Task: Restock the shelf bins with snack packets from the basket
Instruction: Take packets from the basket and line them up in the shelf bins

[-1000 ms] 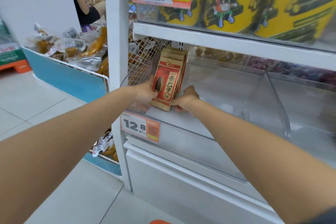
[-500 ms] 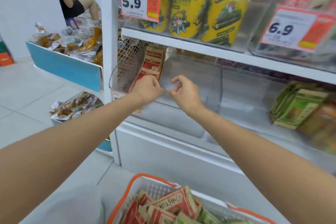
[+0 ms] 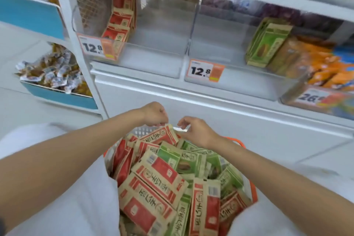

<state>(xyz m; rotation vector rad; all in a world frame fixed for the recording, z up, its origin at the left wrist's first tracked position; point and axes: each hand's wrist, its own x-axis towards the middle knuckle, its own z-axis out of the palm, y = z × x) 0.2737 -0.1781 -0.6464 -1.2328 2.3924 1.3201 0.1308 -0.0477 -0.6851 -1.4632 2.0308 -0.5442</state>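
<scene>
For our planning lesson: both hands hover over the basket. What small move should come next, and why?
Probably pinch the uppermost red packet: left hand and right hand are at its top edge, and the bin of red packets is mostly bare.

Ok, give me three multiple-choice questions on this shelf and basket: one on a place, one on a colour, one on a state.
1. The red paper packets on the shelf stand in: A the leftmost clear plastic bin; B a cardboard box; C a glass jar.
2. The middle clear plastic bin holds packets coloured: A black; B green; C pink.
3. The orange-rimmed white basket is: A empty; B overturned; C piled with packets.
A, they lean at its left wall. B, green paper packets stand inside. C, red and green packets fill it.
</scene>
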